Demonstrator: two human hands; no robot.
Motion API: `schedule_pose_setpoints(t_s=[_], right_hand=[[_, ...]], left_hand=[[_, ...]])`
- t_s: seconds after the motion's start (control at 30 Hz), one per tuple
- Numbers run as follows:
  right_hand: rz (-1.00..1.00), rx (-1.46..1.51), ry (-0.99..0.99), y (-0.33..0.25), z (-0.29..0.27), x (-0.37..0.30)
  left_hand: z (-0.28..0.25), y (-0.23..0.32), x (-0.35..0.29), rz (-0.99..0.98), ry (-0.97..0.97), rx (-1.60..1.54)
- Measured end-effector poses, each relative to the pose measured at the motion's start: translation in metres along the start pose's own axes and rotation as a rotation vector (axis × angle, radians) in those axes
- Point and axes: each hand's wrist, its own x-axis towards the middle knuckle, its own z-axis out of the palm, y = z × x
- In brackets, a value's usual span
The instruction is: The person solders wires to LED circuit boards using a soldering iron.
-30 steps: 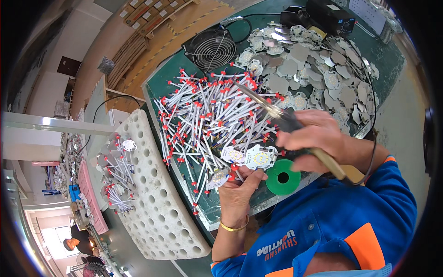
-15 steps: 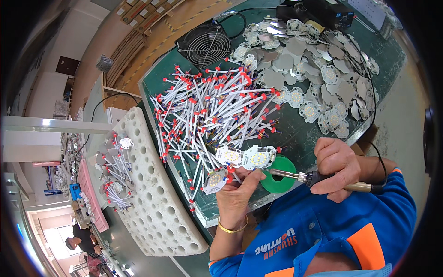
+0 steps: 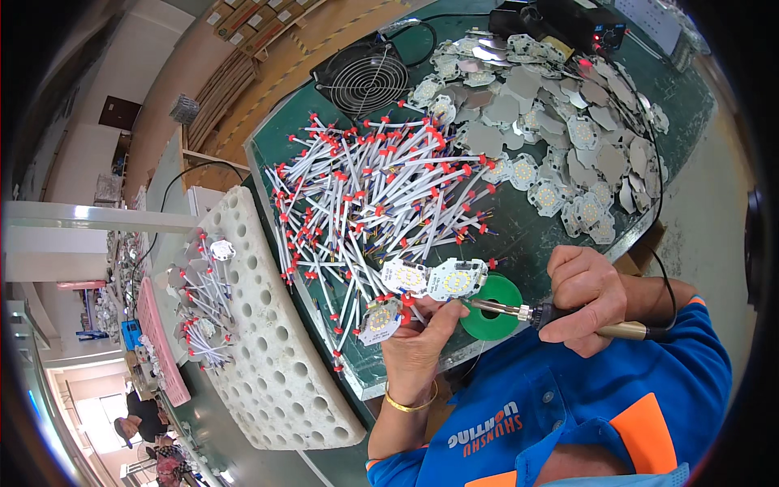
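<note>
My right hand (image 3: pixel 588 296) wraps round the handle of a soldering iron (image 3: pixel 552 313). The iron's metal tip points left, ending close to the fingertips of my left hand (image 3: pixel 420 337). That left hand is closed, thumb and fingers pinched together just below two white LED boards (image 3: pixel 456 280); what lies between the fingers is hidden. Another round LED board (image 3: pixel 380 321) sits against the back of its fingers, beside red collars (image 3: pixel 407 300). A green spool (image 3: pixel 497 325) lies under the iron's tip, and a thin wire trails from near it.
White cables with red collars (image 3: pixel 365 195) are heaped ahead. Behind right is a pile of LED boards (image 3: pixel 568 122), with a black fan (image 3: pixel 365 81) and black control box (image 3: pixel 592 32) farther back. A holed white foam block (image 3: pixel 268 341) stands at left; the iron's cord (image 3: pixel 659 195) runs along the right.
My right hand and the iron have shifted very slightly down and left. A red light now shows on the control box. My left hand stays nearly still.
</note>
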Motion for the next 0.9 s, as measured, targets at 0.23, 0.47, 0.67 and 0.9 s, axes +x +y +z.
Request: schedule_pose_setpoints(t_s=[0.23, 0.47, 0.67, 0.9], right_hand=[[-0.037, -0.053, -0.034, 0.003, 0.000, -0.001], [-0.146, -0.208, -0.106, 0.008, 0.000, -0.002], [-0.143, -0.195, -0.133, 0.007, -0.004, 0.001], [-0.076, -0.226, 0.031, 0.017, -0.008, 0.015]], left_hand=[[0.001, -0.001, 0.000, 0.027, -0.018, -0.031], [0.001, -0.006, 0.002, 0.014, -0.021, -0.097], [0.002, -0.003, 0.003, -0.003, 0.009, -0.062], [0.000, -0.004, 0.006, -0.036, -0.025, -0.097]])
